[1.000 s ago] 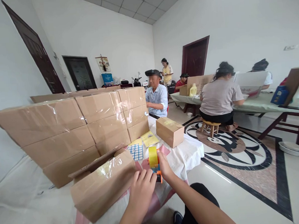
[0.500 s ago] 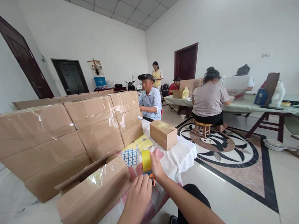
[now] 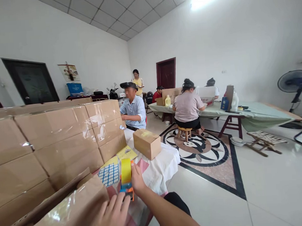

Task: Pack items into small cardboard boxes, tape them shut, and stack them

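My right hand (image 3: 137,179) is wrapped round a tape dispenser (image 3: 126,187) with a yellow tape roll and blue and orange parts. My left hand (image 3: 113,213) is just below it, fingers loosely stretched out, fingertips at the dispenser's lower end; whether they touch it I cannot tell. Left of that hand lies a long cardboard box (image 3: 67,211) with a raised flap and shiny tape on top. Beyond the dispenser are a sheet with a blue grid (image 3: 109,174) and a yellow sheet (image 3: 126,153). A closed carton (image 3: 147,144) sits further back on the cloth-covered table (image 3: 167,160).
Stacked taped cartons (image 3: 61,133) form a wall on the left. Across the table sits a person in a blue shirt (image 3: 134,109). Other people are at a green-covered table (image 3: 259,112), one on a wooden stool (image 3: 184,130). A fan (image 3: 295,82) stands far right.
The view has turned right, so everything shifts left in it. My left hand's fingers have loosened and spread from a tight curl. My right hand still holds the tape dispenser.
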{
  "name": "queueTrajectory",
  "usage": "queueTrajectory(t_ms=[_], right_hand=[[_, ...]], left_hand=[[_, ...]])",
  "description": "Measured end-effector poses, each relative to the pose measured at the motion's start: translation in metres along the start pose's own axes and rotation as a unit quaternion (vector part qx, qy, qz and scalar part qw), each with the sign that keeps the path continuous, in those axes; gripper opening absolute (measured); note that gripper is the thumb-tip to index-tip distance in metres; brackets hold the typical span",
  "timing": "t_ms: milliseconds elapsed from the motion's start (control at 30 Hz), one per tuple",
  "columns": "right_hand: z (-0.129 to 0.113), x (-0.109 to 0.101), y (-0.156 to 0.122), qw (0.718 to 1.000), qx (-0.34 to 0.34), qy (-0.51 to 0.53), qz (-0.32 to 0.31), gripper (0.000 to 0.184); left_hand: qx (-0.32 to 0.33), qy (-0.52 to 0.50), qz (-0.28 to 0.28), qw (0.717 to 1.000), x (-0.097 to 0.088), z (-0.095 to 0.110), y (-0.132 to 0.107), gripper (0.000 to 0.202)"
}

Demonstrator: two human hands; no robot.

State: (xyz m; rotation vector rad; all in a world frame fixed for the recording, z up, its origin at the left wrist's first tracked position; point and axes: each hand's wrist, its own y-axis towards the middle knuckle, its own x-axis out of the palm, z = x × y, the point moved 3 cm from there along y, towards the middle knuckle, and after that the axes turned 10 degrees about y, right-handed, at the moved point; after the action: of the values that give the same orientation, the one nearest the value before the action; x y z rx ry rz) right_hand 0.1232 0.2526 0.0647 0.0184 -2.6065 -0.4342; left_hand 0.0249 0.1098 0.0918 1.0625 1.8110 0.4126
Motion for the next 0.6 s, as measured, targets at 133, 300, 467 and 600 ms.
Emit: queueTrajectory(t_ms=[133,300,467,600], right_hand=[[-0.015,0.000,-0.003,0.998,0.006,0.054,0.011,0.066],[-0.025,-0.003,-0.008,0.996,0.026,0.084,-0.005,0.062],[-0.031,-0.001,-0.019,0.994,0.051,0.090,-0.041,0.064],[-0.035,0.002,-0.024,0.992,0.056,0.092,-0.063,0.067]], left_hand=[[-0.120,-0.057,-0.080,0.988,0.006,-0.015,-0.005,0.047],[-0.328,-0.274,-0.268,0.864,0.022,-0.029,-0.015,0.060],[-0.418,-0.470,-0.282,0.725,0.039,-0.018,-0.018,0.058],[-0.483,-0.551,-0.323,0.598,0.041,0.004,-0.016,0.075]])
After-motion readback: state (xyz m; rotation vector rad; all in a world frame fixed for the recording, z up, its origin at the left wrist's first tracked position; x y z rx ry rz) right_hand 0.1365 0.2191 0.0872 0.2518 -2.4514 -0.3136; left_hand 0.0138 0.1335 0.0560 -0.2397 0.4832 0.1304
